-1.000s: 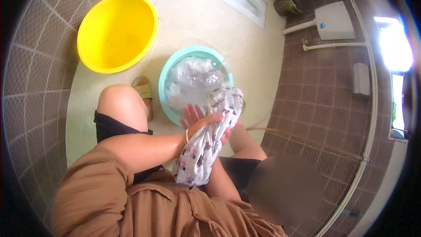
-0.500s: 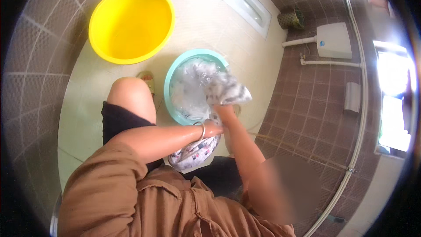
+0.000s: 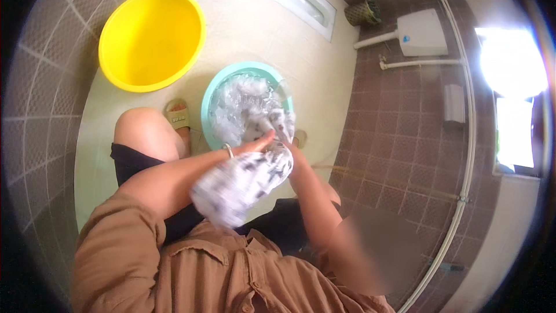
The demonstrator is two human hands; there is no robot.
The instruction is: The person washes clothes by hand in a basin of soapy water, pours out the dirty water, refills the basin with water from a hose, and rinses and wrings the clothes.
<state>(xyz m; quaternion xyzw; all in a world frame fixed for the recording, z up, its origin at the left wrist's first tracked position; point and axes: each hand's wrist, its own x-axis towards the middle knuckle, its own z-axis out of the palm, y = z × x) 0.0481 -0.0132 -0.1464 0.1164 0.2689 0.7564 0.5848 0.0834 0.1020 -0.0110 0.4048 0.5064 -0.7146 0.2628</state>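
A wet white cloth (image 3: 226, 188) with dark and coloured prints stretches between my hands. One end drapes over my left wrist toward my lap; the other hangs over the rim of a light teal basin (image 3: 207, 113). My left hand (image 3: 258, 143), with a bangle at the wrist, is closed on the cloth. Right beside it my right hand (image 3: 288, 146) grips the same cloth, its fingers mostly covered by fabric. Inside the basin are water and a pale, see-through wet heap (image 3: 234, 101), whose kind I cannot make out. Motion blurs the cloth's near end.
A large yellow tub (image 3: 152, 40) stands on the tiled floor at the far left. Beyond the basin lies a squat toilet (image 3: 304, 1), with a woven bin (image 3: 363, 13) near it. A white cistern (image 3: 423, 33) and pipes run along the right wall. My slippered foot (image 3: 177, 113) is left of the basin.
The cloth end near my lap has swung up over my left wrist. The bunched end has dropped from my right hand toward the basin. The whole view has shifted slightly.
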